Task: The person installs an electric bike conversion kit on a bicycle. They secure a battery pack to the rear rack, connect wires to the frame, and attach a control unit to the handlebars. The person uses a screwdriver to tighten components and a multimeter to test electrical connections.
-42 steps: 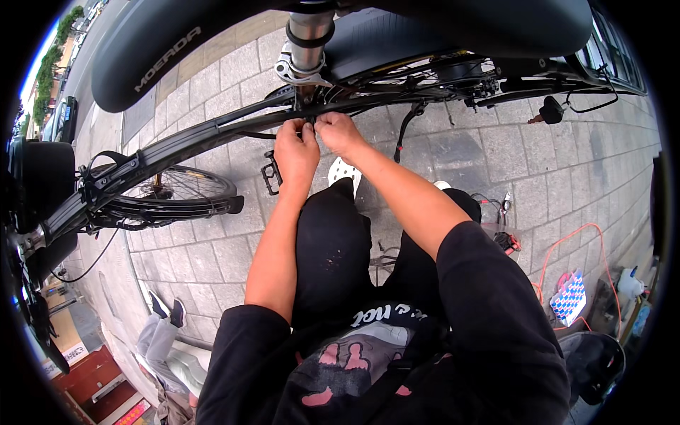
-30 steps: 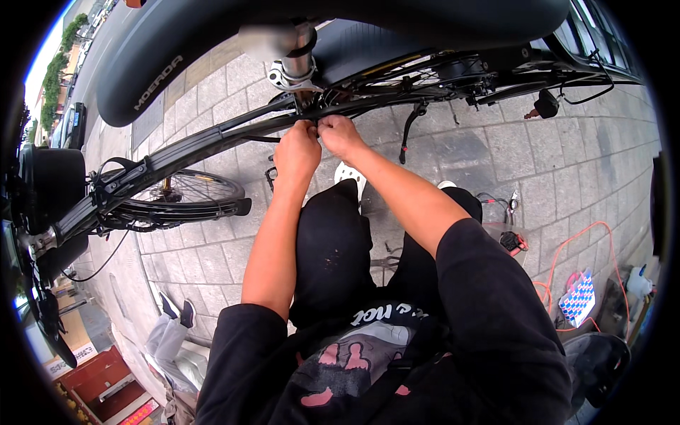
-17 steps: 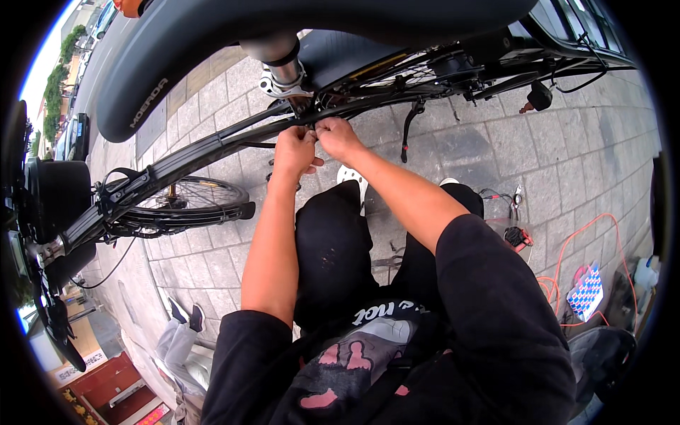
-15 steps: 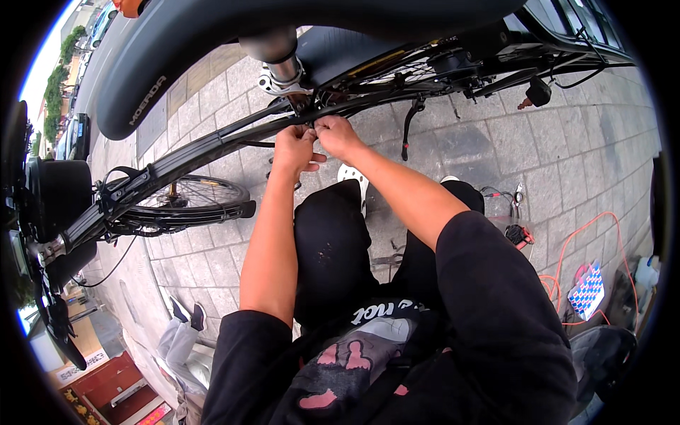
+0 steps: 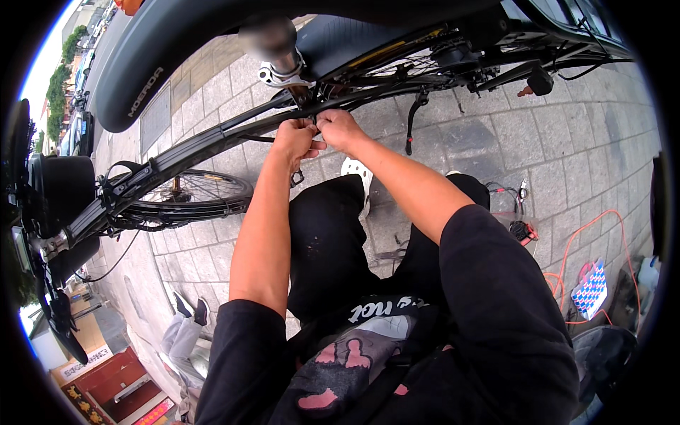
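Note:
A black bicycle frame (image 5: 205,145) runs across the upper part of the view, its big dark saddle (image 5: 152,74) and silver seat post (image 5: 283,64) above my hands. Just below the seat post clamp (image 5: 273,76), my left hand (image 5: 294,139) is closed in a pinch, its lower fingers loosely curled. My right hand (image 5: 340,131) meets it there, thumb and fingertips pressed together at the frame's underside. Whatever lies between the fingertips is too small and hidden to name. A pedal (image 5: 297,177) hangs just under my left hand.
The kickstand (image 5: 411,124) juts down right of my hands. On the paving lie tools with a red-handled piece (image 5: 524,231), an orange cable (image 5: 591,223) and a blue-red checked box (image 5: 589,290). The front wheel (image 5: 188,195) is at left. A person's legs (image 5: 180,336) show lower left.
Both hands stay together at the same place on the frame, with only slight finger movement. The view has shifted a little, and the pedal below my left hand shows more plainly.

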`<state>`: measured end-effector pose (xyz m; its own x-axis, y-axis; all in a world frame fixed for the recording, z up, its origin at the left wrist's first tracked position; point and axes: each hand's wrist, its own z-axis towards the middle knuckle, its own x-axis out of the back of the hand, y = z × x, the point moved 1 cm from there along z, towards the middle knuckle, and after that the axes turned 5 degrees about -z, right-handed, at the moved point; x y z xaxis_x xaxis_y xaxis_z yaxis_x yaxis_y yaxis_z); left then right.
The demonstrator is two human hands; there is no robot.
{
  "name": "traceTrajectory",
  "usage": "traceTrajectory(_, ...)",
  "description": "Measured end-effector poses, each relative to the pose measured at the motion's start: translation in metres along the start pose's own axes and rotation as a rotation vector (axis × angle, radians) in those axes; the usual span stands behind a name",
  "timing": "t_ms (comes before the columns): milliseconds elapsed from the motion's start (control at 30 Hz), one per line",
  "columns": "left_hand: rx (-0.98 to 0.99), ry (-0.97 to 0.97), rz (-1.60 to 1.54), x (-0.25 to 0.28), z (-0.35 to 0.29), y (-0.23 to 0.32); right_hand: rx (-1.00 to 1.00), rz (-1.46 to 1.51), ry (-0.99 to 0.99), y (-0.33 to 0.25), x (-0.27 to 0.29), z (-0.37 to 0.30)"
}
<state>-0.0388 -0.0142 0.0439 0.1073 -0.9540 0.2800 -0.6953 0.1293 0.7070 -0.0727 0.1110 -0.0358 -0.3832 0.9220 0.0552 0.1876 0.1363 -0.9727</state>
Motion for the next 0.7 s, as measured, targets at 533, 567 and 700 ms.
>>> traceTrajectory(533, -0.069, -0.106, -0.16, 0.01, 0.017, -0.016, -0.039, -0.207, -0.001, -0.005, 0.0, 0.005)
traceTrajectory(567, -0.075, -0.107, -0.173, 0.01, 0.019, -0.017, -0.04, -0.215, -0.004, -0.004, -0.001, 0.006)
traceTrajectory(700, -0.064, -0.101, -0.173, 0.008, 0.021, -0.017, -0.068, -0.254, -0.032, -0.005, -0.001, 0.007)
